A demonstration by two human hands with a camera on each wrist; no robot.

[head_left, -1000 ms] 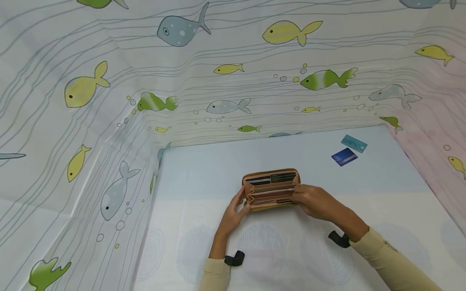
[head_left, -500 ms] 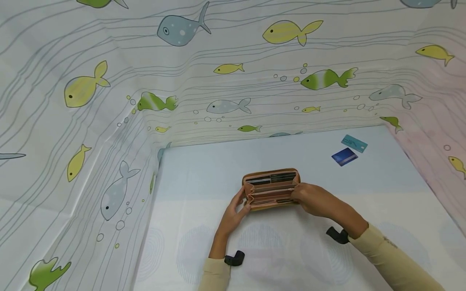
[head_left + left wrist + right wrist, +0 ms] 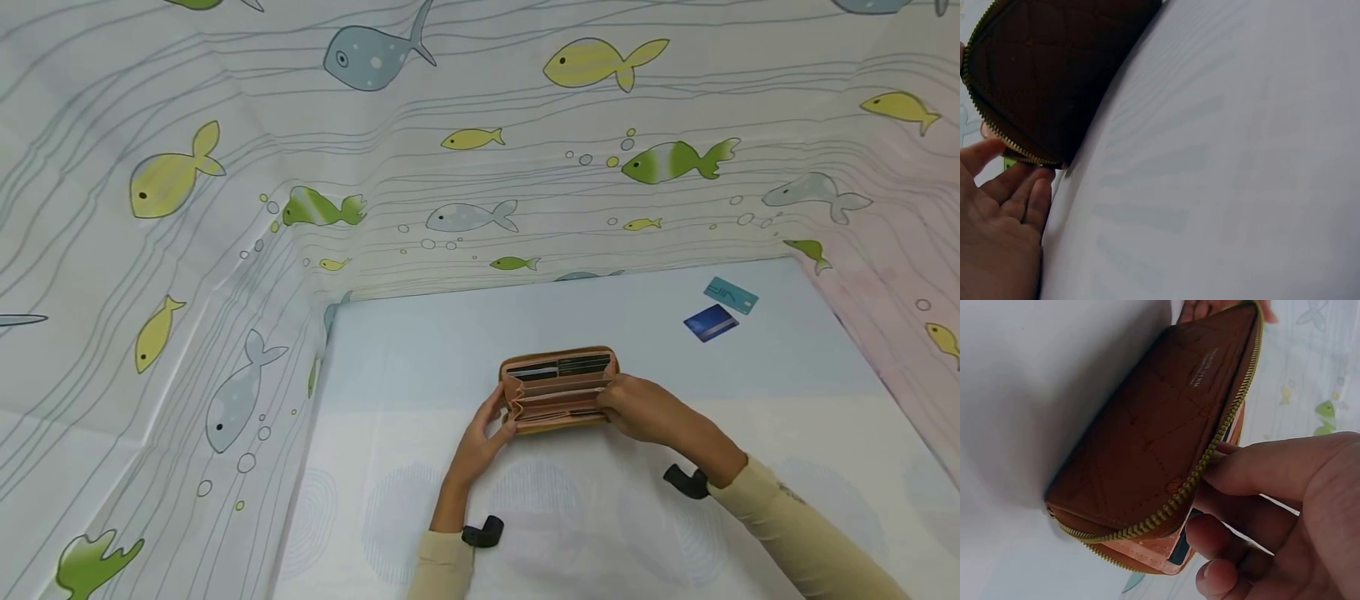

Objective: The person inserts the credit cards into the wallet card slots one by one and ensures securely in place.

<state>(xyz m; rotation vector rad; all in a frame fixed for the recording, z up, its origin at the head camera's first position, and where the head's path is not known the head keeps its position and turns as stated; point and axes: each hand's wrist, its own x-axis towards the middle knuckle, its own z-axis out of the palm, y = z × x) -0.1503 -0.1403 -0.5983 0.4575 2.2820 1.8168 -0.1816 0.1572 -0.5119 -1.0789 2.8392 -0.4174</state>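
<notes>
An unzipped brown wallet (image 3: pixel 558 400) stands with its mouth facing up, showing pinkish inner folds and cards (image 3: pixel 585 364) in slots along its back. My left hand (image 3: pixel 480 442) holds its left end, thumb at the near edge and fingers round the side. In the left wrist view those fingertips sit right at the brass zipper (image 3: pixel 1013 145). My right hand (image 3: pixel 641 408) is at the other end, thumb and forefinger pinched inside the opening. Their tips are hidden by the front panel (image 3: pixel 1147 431) in the right wrist view, and the other fingers curl beside it.
A teal card (image 3: pixel 731 295) and a blue card (image 3: pixel 711 322) lie on the table (image 3: pixel 420 350) at the back right, close together. Fish-patterned sheeting (image 3: pixel 465 179) rises behind the table and along both sides. Each wrist wears a black camera mount (image 3: pixel 483 532).
My right hand and wrist have shifted slightly left, fingers still in the wallet's right end. The left hand, wallet and both loose cards stay put.
</notes>
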